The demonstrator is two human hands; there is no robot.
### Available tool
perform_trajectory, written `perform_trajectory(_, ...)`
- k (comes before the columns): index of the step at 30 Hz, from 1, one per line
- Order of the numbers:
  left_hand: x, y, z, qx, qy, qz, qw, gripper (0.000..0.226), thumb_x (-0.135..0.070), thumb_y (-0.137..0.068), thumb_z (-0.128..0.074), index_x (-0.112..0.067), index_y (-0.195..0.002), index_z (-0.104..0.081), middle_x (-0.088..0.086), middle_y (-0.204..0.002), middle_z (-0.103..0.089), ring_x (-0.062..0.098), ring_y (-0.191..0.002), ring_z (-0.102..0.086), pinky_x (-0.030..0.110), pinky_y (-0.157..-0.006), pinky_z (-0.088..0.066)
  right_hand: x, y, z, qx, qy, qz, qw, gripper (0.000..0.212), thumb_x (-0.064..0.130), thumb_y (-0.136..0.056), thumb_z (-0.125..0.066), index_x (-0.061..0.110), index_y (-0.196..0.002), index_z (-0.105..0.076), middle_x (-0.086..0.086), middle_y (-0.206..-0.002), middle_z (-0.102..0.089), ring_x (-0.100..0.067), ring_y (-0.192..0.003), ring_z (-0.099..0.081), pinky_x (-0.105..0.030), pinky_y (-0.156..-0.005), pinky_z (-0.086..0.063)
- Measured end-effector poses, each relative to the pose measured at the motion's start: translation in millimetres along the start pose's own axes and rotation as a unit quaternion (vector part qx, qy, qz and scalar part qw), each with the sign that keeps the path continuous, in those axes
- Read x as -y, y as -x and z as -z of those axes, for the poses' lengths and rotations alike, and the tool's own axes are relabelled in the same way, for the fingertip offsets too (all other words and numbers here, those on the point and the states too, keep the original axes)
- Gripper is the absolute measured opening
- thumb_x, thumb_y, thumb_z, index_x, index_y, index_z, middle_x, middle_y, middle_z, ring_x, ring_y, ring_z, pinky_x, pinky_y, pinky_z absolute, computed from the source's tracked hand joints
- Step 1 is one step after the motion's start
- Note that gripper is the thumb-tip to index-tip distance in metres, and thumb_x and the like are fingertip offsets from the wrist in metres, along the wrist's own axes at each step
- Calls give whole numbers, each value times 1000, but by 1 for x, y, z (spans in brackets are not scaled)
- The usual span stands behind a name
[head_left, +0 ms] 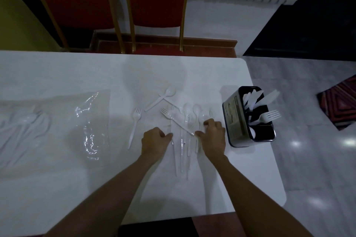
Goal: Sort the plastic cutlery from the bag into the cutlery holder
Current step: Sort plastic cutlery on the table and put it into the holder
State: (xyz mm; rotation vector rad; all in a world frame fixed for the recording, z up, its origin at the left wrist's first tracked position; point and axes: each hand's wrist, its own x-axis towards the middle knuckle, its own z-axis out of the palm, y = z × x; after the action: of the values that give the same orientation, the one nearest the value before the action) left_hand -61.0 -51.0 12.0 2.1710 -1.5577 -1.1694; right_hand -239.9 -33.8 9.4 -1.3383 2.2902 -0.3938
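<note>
A pile of white plastic cutlery [185,121], spoons and forks, lies on the white table [77,188] in front of me. My left hand [155,141] rests at the pile's left side with fingers curled, touching handles. My right hand [212,136] is on the pile's right side, its fingertips pinching the handle end of a fork [177,119] that lies slanted across the pile. A single fork [134,125] and a spoon [161,99] lie apart to the left. The black cutlery holder [248,119] stands at the right, holding knives, a fork and a spoon in separate compartments.
A clear plastic bag [90,123] lies flat at the left, with more cutlery [25,121] under plastic at the far left. Two red chairs [158,5] stand behind the table. The table's right edge is just past the holder.
</note>
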Motion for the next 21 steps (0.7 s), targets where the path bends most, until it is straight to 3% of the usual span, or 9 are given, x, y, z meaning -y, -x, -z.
perform_trajectory(3, -7, -4, -6, 11, -24, -13, 1000, 42, -48, -71, -75, -10, -80, -60, 1, -77, -61, 17, -73, -58, 27, -63, -42, 10, 2, -4, -35, 70, 87, 993, 28, 26, -85, -70, 15, -109, -61, -5, -113, -56, -23, -104, -50, -34, -86, -47)
perform_trajectory(6, -5, -3, -10, 27, -49, -17, 998, 37, -42, -70, -78, -11, -79, -61, 3, -80, -64, 19, -75, -60, 26, -62, -40, 19, 3, -11, 35, 62, 130, 989, 25, 29, -88, -66, 14, -107, -61, -4, -108, -57, -19, -99, -52, -29, -77, -48)
perform_trajectory(11, 10, -7, 3, 14, -22, 11, 1000, 23, -29, -75, -74, -6, -74, -70, 8, -77, -71, 23, -77, -66, 25, -66, -45, 24, -1, -20, 93, 13, 56, 994, 20, 31, -90, -64, 11, -91, -60, -4, -93, -61, -17, -79, -58, -29, -68, -45)
perform_trajectory(15, 30, -11, 15, -1, 0, 8, 1000, 22, -34, -75, -74, -14, -82, -73, 2, -85, -72, 21, -85, -65, 23, -72, -43, 18, -3, -16, 50, -89, -16, 995, 18, 28, -90, -63, 9, -89, -63, -3, -84, -65, -16, -74, -61, -24, -66, -44)
perform_trajectory(21, 47, -12, 30, -46, 49, 7, 998, 19, -33, -78, -74, -15, -83, -69, -2, -74, -66, 17, -74, -63, 23, -67, -42, 14, 6, -12, 22, -43, -13, 999, 24, 36, -86, -67, 14, -92, -58, 1, -89, -59, -16, -78, -59, -29, -71, -47)
